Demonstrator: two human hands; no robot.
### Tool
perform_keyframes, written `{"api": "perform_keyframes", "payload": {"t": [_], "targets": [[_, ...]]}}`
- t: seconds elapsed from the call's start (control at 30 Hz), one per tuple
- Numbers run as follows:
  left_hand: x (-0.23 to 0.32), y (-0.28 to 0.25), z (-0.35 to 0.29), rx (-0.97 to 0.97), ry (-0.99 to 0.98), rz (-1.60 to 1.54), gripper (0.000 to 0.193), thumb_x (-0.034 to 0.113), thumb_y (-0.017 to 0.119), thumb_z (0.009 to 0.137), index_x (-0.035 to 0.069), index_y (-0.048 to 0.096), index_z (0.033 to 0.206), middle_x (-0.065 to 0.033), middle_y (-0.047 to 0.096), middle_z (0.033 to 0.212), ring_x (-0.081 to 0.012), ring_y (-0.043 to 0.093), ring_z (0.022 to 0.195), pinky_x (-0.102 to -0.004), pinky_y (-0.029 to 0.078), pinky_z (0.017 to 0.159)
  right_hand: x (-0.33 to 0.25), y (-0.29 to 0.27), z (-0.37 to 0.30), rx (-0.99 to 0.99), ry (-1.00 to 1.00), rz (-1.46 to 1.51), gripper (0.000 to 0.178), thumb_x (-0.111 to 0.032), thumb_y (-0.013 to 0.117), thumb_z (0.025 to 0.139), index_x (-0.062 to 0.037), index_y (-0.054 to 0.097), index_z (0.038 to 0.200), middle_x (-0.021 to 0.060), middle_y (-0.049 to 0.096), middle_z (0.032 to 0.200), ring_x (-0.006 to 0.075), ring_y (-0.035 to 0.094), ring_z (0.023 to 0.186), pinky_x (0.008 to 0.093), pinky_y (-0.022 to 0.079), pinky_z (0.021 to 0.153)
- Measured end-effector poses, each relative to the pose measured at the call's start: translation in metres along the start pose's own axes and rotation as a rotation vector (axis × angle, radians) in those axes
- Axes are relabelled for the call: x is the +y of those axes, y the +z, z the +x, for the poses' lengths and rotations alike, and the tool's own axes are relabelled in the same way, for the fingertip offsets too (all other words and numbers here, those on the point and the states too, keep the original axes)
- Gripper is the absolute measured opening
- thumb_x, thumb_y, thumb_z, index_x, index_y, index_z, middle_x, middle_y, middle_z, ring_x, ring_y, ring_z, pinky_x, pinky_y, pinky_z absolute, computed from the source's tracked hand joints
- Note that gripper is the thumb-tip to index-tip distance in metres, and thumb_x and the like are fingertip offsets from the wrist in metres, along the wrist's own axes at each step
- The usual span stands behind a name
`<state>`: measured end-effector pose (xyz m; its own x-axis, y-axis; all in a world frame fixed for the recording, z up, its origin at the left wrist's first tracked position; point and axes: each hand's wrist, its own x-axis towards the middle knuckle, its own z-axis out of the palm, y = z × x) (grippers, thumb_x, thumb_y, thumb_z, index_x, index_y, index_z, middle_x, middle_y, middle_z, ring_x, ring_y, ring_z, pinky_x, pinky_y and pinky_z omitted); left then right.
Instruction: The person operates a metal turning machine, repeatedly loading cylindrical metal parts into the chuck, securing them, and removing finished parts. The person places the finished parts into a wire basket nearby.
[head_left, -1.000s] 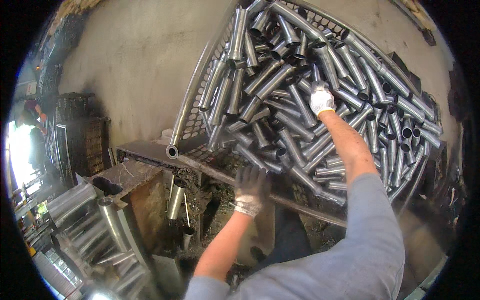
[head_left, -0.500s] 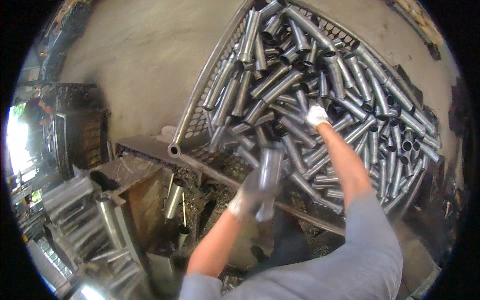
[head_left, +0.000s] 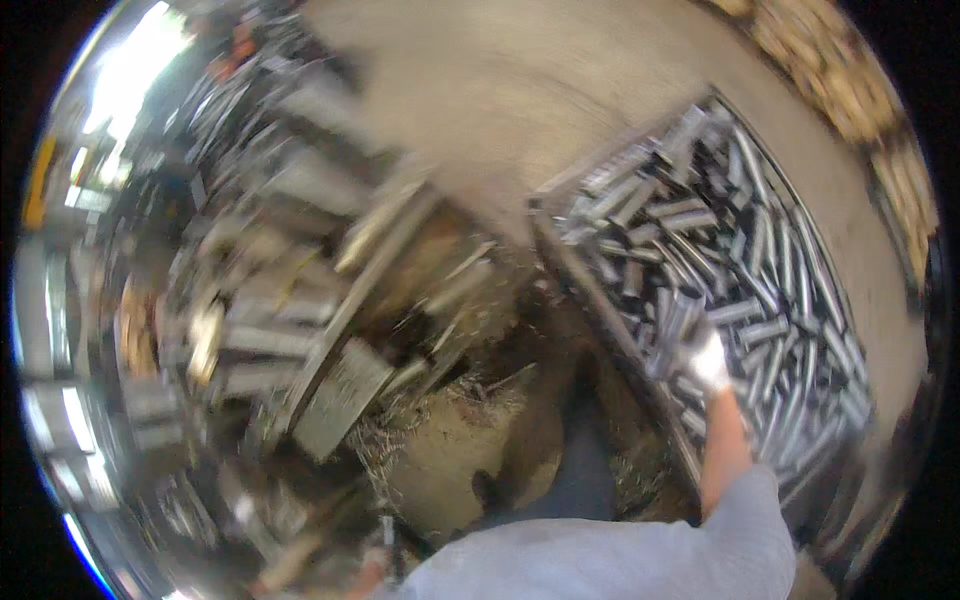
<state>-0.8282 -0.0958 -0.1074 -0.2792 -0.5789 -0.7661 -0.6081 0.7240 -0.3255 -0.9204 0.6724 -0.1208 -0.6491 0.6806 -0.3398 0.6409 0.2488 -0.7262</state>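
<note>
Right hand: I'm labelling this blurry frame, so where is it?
In the head view, the right hand is right of centre, over the metal tubes, near the bin's left rim.

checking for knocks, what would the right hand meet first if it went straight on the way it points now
Probably more metal tubes piled in the bin, just past the tube the right hand seems to hold; blur leaves depth unclear.
</note>
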Motion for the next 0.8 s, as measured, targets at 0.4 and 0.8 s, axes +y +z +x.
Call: {"api": "perform_keyframes", "payload": {"t": [0.4,0.8], "targets": [[-0.297,0.08,0.136,0.49,-0.054,-0.969,0.085,0.042,0.093,0.075,0.0,0.058,0.14,-0.0261,0.07,0.131,-0.0415,0.068,0.123,-0.0467,0.053,0.103,-0.279,0.318,-0.469,-1.152,-0.663,-0.299,0.067,-0.036,0.094,0.075,-0.01,0.066,0.131,0.0102,0.075,0.125,0.0224,0.073,0.113,0.0383,0.058,0.1],[-0.331,-0.274,0.087,0.787,0.755,-1.538,0.03,0.016,0.087,0.08,-0.002,0.078,0.102,-0.0056,0.079,0.097,-0.0144,0.073,0.086,-0.0296,0.057,0.082,-0.409,0.515,-0.639,-0.961,-1.077,-0.213,0.066,-0.034,0.09,0.077,-0.0085,0.065,0.132,0.0176,0.076,0.119,0.0361,0.074,0.109,0.0442,0.06,0.093]]}}
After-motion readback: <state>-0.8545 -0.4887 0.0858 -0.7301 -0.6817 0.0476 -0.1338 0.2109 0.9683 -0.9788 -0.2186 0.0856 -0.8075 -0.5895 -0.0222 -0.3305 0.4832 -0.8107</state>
